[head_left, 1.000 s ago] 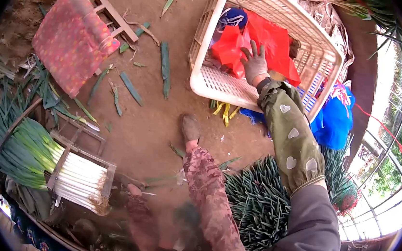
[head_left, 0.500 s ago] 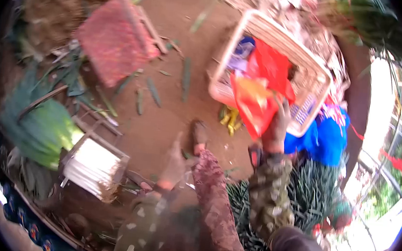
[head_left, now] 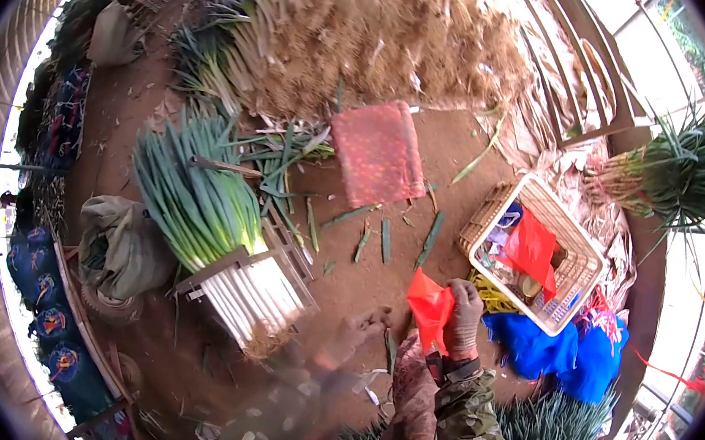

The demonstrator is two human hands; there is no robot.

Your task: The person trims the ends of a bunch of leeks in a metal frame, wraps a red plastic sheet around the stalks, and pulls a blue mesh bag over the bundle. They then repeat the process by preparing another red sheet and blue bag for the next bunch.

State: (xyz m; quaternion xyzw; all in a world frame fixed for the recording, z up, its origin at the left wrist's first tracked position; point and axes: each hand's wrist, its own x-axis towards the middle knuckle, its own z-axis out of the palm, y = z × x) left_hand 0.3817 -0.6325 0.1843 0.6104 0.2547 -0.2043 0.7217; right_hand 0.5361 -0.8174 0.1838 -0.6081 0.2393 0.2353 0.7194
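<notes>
My right hand [head_left: 465, 316], in a grey glove, has its fingers closed on a red plastic sheet [head_left: 429, 308], which hangs to the left of the hand above my leg. Smeared by motion, my left hand [head_left: 356, 332] is over the dirt floor, between the leek bundle and the red sheet. Its fingers are too blurred to read. To the left, a bundle of leeks [head_left: 202, 197] lies across a metal frame [head_left: 216, 266], white stems and roots toward me. More red plastic [head_left: 530, 247] lies in a cream plastic basket [head_left: 563, 321] beyond my right hand.
A red patterned cushion-like pad [head_left: 378, 155] sits on the floor ahead. Behind it is a large heap of leeks [head_left: 386, 45], roots outward. Blue cloth or plastic [head_left: 540, 347] and yellow ties [head_left: 491, 294] are beside the basket. A greyish sack [head_left: 116, 248] stands far left. Cut leaves lie scattered.
The red sheet in my right hand has come away from the basket, nearer to my leg. My view has tilted up, showing the leek heap. My left hand is still blurred.
</notes>
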